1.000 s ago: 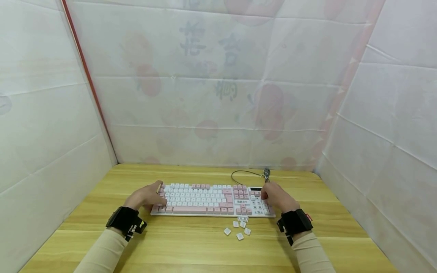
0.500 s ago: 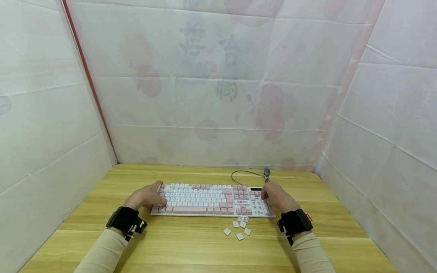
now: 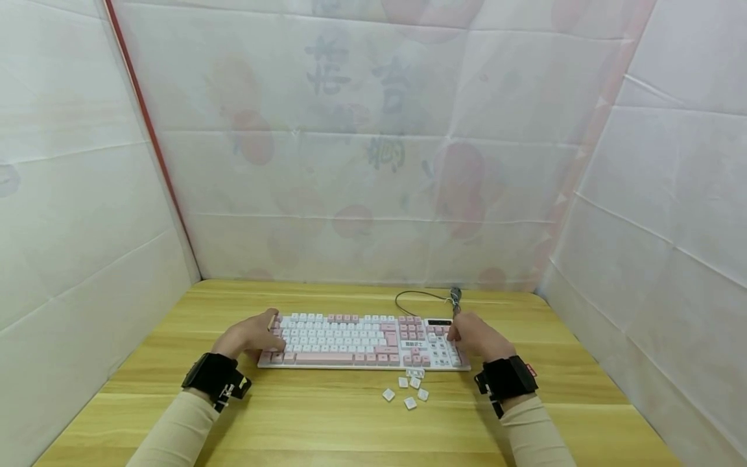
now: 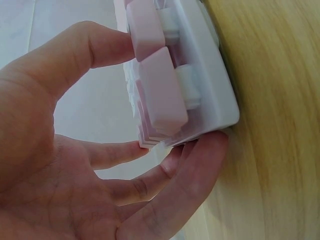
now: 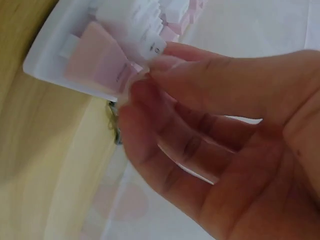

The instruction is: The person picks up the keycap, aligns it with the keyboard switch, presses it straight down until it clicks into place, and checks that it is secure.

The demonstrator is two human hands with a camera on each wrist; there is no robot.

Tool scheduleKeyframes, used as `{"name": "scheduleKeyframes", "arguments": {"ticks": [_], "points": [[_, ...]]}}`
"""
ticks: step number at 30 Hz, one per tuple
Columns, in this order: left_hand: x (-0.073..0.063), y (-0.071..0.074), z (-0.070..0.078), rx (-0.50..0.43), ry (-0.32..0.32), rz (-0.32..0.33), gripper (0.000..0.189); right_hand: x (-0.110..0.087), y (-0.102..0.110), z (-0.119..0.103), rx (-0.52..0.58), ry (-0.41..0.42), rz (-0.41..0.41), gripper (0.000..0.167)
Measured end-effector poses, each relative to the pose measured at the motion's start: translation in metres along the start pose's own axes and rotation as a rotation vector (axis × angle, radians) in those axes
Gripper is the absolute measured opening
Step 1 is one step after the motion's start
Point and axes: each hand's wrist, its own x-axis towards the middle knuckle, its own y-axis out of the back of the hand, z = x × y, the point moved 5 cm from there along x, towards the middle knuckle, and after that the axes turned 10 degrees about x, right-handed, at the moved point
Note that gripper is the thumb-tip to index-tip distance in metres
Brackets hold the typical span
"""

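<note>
The right hand has edged slightly rightward at the pink-and-white, rectangular keyboard; whether it grips anything is unclear. The left hand grips the keyboard's left end, on the yellow wooden desk.

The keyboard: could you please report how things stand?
Left hand holds keyboard by left end. Right hand at partly uncapped number pad, pinch unclear. Loose keycaps nearby, nothing visibly blocking.
</note>
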Motion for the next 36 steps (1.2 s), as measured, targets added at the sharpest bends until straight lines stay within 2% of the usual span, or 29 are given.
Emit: {"name": "scheduleKeyframes", "arguments": {"ticks": [4,9,18,24,27,31,36], "points": [[0.000,0.000,0.001,0.004,-0.010,0.001,0.104,0.000,0.000,0.003,0.011,-0.012,-0.018,0.019],[0.000,0.000,0.002,0.013,-0.016,0.002,0.104,-0.001,0.001,0.003,0.020,0.050,0.035,0.015],[0.001,0.004,0.003,0.038,-0.014,0.017,0.104,0.003,0.002,0.007,0.018,0.087,0.102,0.017],[0.001,0.002,0.002,0.030,-0.009,0.011,0.104,0.005,0.000,0.007,-0.014,0.146,0.089,0.019],[0.001,0.001,0.001,0.023,-0.011,0.008,0.104,0.005,-0.002,0.005,0.005,0.165,0.074,0.019],[0.001,0.001,0.000,0.027,-0.018,0.009,0.104,0.004,-0.004,0.005,0.059,0.139,0.058,0.017],[0.000,0.001,0.000,0.027,-0.021,0.010,0.104,0.005,-0.008,0.005,0.038,0.096,0.079,0.016]]}}
